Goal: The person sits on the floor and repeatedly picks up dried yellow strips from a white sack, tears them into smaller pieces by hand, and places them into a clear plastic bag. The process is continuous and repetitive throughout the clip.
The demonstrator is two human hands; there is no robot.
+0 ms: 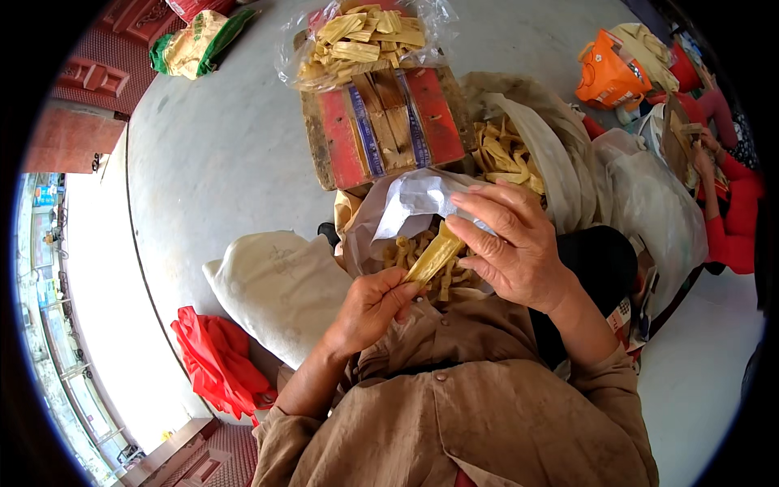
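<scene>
A flat, yellowish, ribbed strip of dried plant food (436,259), perhaps bamboo shoot, slants upward from my left hand (378,304). The thumb and fingers of that hand pinch its lower end. My right hand (514,243) is spread at the strip's upper end, index fingertip against or just over it; the exact contact is hard to tell. Below both hands, a clear plastic bag (368,234) gapes on my lap with curled brownish-yellow pieces (447,280) inside. Part of its contents is hidden by my hands.
Ahead stands a worn red wooden stool (341,146) bearing a slotted wooden block (389,122) and a plastic bag of flat strips (365,42). A large sack (548,146) of strips adjoins it. A white sack (280,292) lies left. A person in red (733,201) sits at right.
</scene>
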